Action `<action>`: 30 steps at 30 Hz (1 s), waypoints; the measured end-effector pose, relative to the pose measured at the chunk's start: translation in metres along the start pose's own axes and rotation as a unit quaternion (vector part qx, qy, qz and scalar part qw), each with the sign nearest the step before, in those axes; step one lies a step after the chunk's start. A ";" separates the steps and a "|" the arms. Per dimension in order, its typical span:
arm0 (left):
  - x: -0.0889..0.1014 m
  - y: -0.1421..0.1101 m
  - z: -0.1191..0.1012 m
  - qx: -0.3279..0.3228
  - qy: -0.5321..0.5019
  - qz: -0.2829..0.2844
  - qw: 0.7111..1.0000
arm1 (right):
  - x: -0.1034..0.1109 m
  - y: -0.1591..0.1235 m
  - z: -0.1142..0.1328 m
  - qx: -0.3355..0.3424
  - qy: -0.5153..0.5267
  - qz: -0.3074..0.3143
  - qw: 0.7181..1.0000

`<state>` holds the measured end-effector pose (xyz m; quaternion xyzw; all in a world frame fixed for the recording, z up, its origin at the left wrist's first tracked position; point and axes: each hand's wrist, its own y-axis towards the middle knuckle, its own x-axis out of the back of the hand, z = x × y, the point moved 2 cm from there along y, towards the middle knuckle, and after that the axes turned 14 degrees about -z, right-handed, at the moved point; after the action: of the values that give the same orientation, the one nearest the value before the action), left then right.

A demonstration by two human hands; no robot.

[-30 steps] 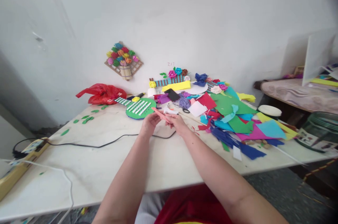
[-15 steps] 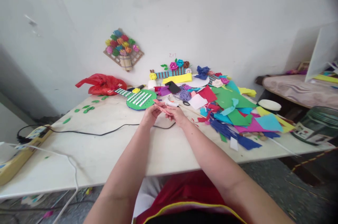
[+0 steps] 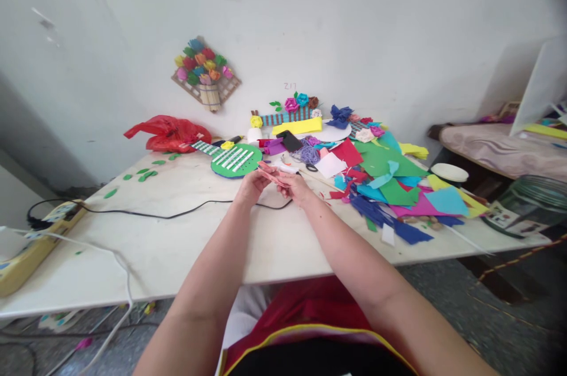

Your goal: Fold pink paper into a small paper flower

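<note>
A folded strip of pink crepe paper (image 3: 269,172) is held between my two hands, above the middle of the table. My left hand (image 3: 252,185) pinches its left end, and my right hand (image 3: 292,185) grips the other end with the fingers closed. Just behind the hands lies a white glue gun (image 3: 287,169), partly covered by them. To the left of them a green paper guitar (image 3: 237,160) with white strips lies flat. Scissors (image 3: 312,167) rest to the right of the glue gun, half among the scraps.
Coloured paper scraps (image 3: 390,175) cover the table's right side, with a glass jar (image 3: 527,205) at the corner. A black cable (image 3: 168,215) runs leftward to a power strip (image 3: 39,246). A red plastic bag (image 3: 172,133) and green paper leaves (image 3: 110,193) lie left.
The view has tilted down, so the table sits higher in the picture. Both hands keep hold of the pink paper, whose layers now look slightly spread.
</note>
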<state>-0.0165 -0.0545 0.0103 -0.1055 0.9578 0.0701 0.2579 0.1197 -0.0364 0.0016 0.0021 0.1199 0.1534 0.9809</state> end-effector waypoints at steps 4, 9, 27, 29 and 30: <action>0.000 0.000 0.001 0.000 0.015 -0.015 1.000 | 0.000 -0.001 0.001 -0.013 0.006 0.001 1.000; 0.001 -0.001 0.001 -0.005 -0.001 0.005 1.000 | 0.001 0.002 -0.002 -0.026 0.017 -0.007 0.999; 0.002 -0.001 0.003 -0.013 0.039 -0.049 0.998 | -0.002 -0.001 0.000 -0.009 -0.007 -0.016 1.000; 0.002 -0.001 0.003 -0.011 0.041 -0.054 0.998 | -0.004 -0.005 0.004 0.024 -0.028 -0.014 0.999; 0.003 -0.001 0.004 -0.010 0.044 -0.058 0.997 | -0.004 -0.007 0.006 0.041 -0.047 -0.015 0.998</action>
<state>-0.0169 -0.0551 0.0058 -0.1662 0.9598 0.0597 0.2183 0.1192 -0.0441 0.0080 0.0479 0.0799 0.1329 0.9867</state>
